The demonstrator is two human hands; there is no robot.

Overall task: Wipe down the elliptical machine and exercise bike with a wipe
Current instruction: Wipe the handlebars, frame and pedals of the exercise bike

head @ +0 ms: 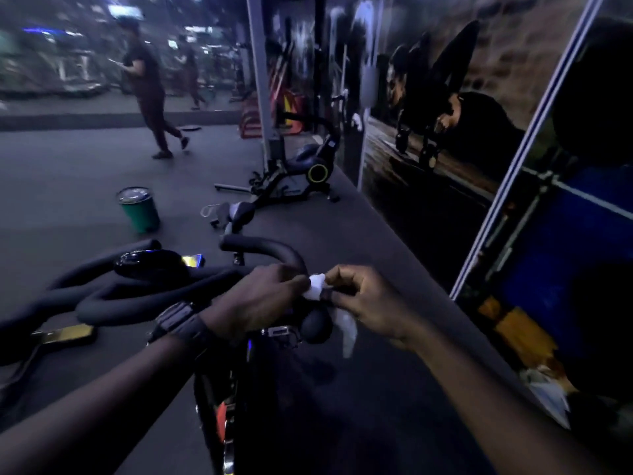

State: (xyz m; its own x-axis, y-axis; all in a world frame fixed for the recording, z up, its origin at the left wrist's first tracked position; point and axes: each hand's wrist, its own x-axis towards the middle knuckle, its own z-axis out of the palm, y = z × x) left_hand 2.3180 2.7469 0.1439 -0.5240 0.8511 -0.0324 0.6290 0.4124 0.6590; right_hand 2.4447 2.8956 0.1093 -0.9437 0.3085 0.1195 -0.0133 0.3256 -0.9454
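Grip: where both hands meet over the handlebar end, white wipe [317, 286] pinched from two sides.
Left hand [260, 299]: fingers curled, fingertips closed on the upper left edge of the wipe; dark watch [180, 322] strapped on the wrist.
Right hand [366, 299]: thumb and forefinger nipped on the right part of the wipe, remaining fingers curled in; loose tail of the wipe hanging below the palm.
Wipe position: bunched on top of the right end of the exercise bike's handlebar [267, 250], directly above the round black bar end [315, 325]; touching the bar or held just off it, not discernible.
Exercise bike [219, 389]: directly below the hands, black padded bars looping away to the left, dark console [150, 264] seated at the middle of the bars, frame dropping toward the lower edge of view.
Floor [68, 186]: dark matting, with a green lidded cup [138, 209] standing upright beyond the bars.
Further equipment: second low machine [294, 176] with a yellow-ringed wheel, near a grey pillar [258, 73], well apart from the bike.
Right side: mural wall [445, 97] running alongside.
Background: a person [147, 87] in dark clothing mid-stride on the far floor; detail blurred.
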